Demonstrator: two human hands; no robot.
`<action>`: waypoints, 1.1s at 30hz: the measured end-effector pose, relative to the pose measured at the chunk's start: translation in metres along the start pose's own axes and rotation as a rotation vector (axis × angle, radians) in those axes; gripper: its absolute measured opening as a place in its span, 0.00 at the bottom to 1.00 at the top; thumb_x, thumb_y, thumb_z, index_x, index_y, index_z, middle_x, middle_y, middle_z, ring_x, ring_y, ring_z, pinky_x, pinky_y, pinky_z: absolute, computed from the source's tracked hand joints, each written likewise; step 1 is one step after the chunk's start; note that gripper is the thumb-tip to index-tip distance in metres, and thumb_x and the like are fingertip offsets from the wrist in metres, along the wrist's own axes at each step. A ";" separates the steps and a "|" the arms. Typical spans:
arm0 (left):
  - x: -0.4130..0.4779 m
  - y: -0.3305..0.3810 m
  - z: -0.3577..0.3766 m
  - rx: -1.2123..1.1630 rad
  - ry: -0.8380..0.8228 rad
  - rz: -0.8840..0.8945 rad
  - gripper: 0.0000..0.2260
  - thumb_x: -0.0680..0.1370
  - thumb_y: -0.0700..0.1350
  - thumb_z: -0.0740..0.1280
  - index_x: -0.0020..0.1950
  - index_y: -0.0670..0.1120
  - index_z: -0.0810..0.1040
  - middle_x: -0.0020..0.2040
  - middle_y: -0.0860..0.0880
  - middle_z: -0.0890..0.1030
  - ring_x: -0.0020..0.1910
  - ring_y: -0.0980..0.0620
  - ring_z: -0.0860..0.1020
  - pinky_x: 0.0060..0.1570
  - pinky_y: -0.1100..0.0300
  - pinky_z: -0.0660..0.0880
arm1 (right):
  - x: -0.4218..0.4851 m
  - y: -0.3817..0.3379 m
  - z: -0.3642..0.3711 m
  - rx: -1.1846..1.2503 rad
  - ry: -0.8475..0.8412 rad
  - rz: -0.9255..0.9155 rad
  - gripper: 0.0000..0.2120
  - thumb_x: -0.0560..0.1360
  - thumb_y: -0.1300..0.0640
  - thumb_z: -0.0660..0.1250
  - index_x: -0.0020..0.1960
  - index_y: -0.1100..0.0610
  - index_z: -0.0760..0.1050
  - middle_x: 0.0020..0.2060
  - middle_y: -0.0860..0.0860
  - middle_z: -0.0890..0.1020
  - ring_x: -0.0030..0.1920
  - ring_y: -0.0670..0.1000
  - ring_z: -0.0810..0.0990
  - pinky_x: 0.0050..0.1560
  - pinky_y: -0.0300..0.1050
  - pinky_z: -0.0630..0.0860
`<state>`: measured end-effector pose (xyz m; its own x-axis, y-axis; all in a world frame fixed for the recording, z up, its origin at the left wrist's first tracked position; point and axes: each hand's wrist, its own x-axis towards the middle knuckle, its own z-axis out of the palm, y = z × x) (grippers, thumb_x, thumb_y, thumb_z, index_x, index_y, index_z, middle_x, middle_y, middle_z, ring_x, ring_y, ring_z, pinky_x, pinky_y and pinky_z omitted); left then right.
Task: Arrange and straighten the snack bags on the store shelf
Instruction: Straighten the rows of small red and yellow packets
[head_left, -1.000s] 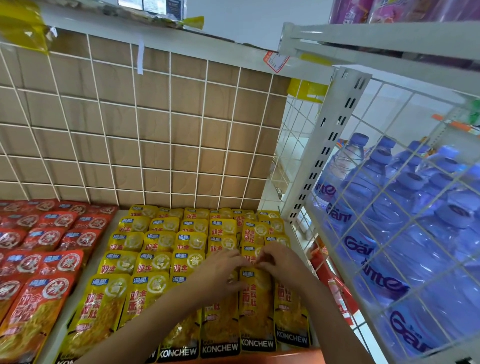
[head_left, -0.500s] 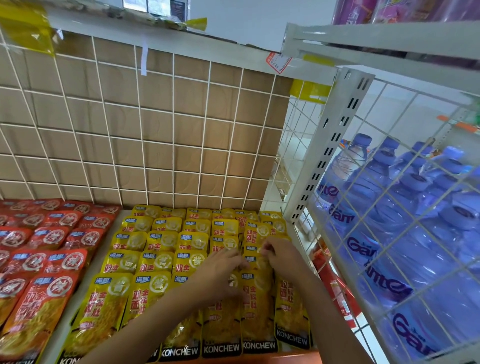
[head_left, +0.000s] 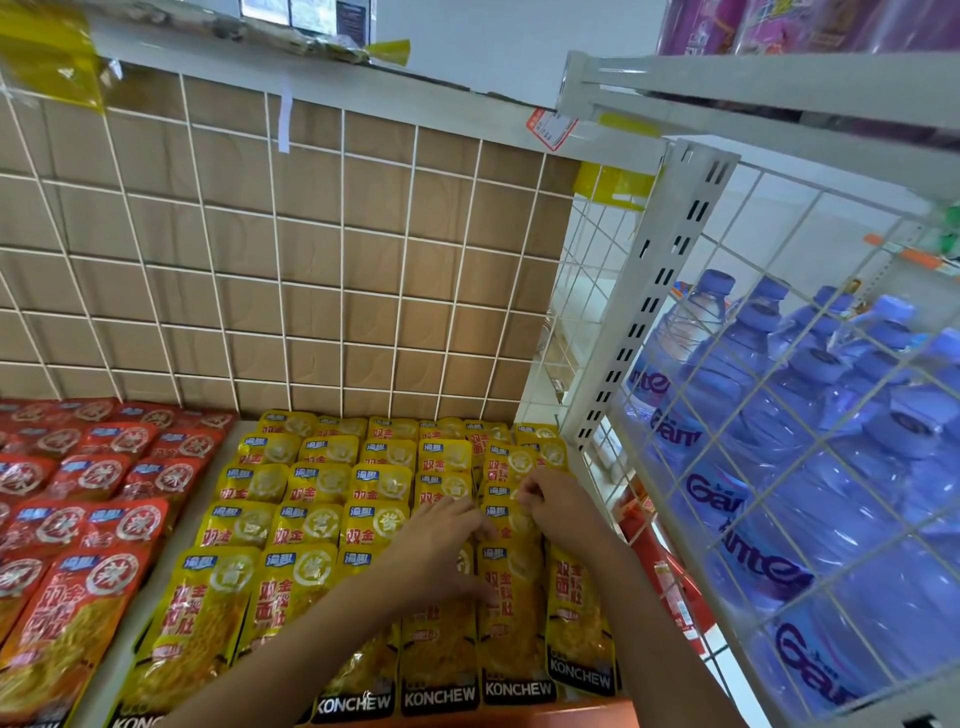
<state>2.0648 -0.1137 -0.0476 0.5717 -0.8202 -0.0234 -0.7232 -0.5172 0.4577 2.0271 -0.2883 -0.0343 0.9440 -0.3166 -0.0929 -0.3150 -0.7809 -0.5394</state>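
Note:
Yellow snack bags (head_left: 311, 525) lie in several overlapping rows on the white shelf (head_left: 208, 483). Red snack bags (head_left: 78, 519) fill the shelf's left part. My left hand (head_left: 441, 551) lies on the yellow bags in the second column from the right, fingers stretched toward the right. My right hand (head_left: 556, 506) is beside it, fingers curled and pinching the top edge of a yellow bag (head_left: 506, 519) in the right-hand column. Both forearms come in from the bottom edge and cover parts of the front bags.
A brown panel with a white wire grid (head_left: 285, 260) backs the shelf. To the right stands a white slotted upright (head_left: 654, 306) and a wire basket (head_left: 779, 395) with large blue water bottles (head_left: 769, 426). An upper shelf edge (head_left: 311, 67) runs overhead.
Both hands have moved a little farther back along the right-hand yellow columns. My right hand now pinches a bag higher in its column, and the view has tilted slightly.

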 end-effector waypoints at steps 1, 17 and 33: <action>0.000 0.000 0.000 -0.006 -0.001 -0.003 0.27 0.66 0.62 0.71 0.62 0.55 0.70 0.59 0.57 0.70 0.61 0.57 0.65 0.65 0.60 0.60 | 0.001 -0.001 0.000 -0.011 -0.002 -0.004 0.14 0.77 0.60 0.60 0.35 0.48 0.64 0.41 0.51 0.75 0.43 0.50 0.73 0.39 0.41 0.67; -0.026 -0.014 -0.001 0.314 -0.055 0.033 0.54 0.56 0.75 0.23 0.76 0.48 0.39 0.76 0.53 0.38 0.74 0.53 0.36 0.70 0.54 0.31 | -0.002 0.008 0.001 0.095 0.016 -0.082 0.11 0.73 0.56 0.68 0.35 0.48 0.69 0.34 0.44 0.73 0.35 0.40 0.70 0.35 0.32 0.65; -0.019 -0.015 0.030 0.417 0.185 -0.072 0.34 0.78 0.64 0.40 0.62 0.46 0.77 0.61 0.48 0.78 0.61 0.51 0.76 0.58 0.52 0.69 | -0.001 0.007 0.004 0.059 0.059 -0.057 0.06 0.74 0.56 0.68 0.39 0.54 0.73 0.33 0.44 0.73 0.35 0.40 0.70 0.34 0.32 0.64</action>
<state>2.0526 -0.0976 -0.0803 0.6580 -0.7409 0.1344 -0.7519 -0.6562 0.0636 2.0244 -0.2910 -0.0411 0.9523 -0.3050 -0.0124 -0.2531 -0.7661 -0.5908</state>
